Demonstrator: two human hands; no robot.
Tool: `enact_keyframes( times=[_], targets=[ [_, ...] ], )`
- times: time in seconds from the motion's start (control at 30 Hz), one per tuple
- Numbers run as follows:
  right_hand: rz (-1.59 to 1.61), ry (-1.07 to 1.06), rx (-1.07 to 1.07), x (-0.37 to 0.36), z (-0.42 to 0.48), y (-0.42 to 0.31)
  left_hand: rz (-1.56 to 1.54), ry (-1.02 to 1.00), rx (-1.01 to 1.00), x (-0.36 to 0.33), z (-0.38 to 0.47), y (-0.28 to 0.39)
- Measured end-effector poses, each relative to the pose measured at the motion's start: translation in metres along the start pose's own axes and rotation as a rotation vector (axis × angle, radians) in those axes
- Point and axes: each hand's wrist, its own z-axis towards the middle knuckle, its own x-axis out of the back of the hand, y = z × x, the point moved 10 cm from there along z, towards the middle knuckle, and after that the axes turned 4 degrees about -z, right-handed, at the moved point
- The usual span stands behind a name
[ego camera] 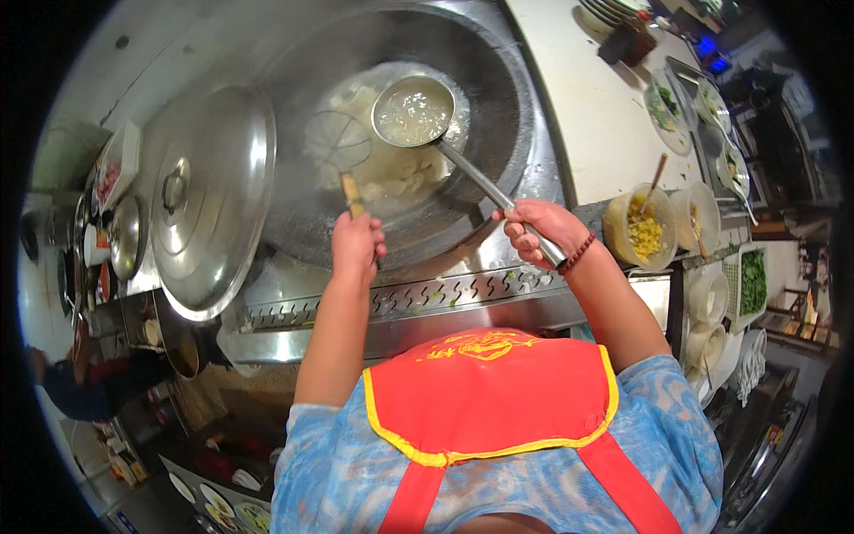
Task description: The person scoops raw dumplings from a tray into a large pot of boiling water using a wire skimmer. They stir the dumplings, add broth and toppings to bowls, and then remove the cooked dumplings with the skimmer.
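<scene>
My left hand (pixel 358 247) grips the wooden handle of a wire strainer (pixel 340 140), whose round head is over the left part of a large wok (pixel 293 220). My right hand (pixel 544 233) is closed around the metal handle of a deep ladle (pixel 477 177). Cloudy, bubbly liquid (pixel 415 112) fills the ladle's bowl, which is above the wok. Pale pieces of food (pixel 400 183) lie in whitish broth at the bottom of the wok. Steam blurs its left side and part of the strainer's head.
A large metal lid (pixel 207 227) leans left of the wok. A slotted drain strip (pixel 413 298) runs along the stove's front. To the right are a tub of yellow food (pixel 640 233), plated dishes (pixel 667 110) and a basket of greens (pixel 754 284). Another person (pixel 87 387) is at far left.
</scene>
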Motion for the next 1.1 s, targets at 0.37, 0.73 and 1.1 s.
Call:
enact_keyframes(
  times=[0.37,0.73,1.1],
  targets=[
    [0.285,-0.112,0.321,0.061,-0.165,-0.053,0.103,-0.002,-0.043,-0.009,-0.083,-0.07],
    [0.151,0.235,0.672,0.197,-0.286,-0.139,0.179,0.123,-0.062,-0.032,-0.118,-0.118],
    [0.08,0.623,0.672,0.331,-0.308,-0.176,0.235,0.17,-0.119,-0.038,-0.124,-0.114]
  ],
)
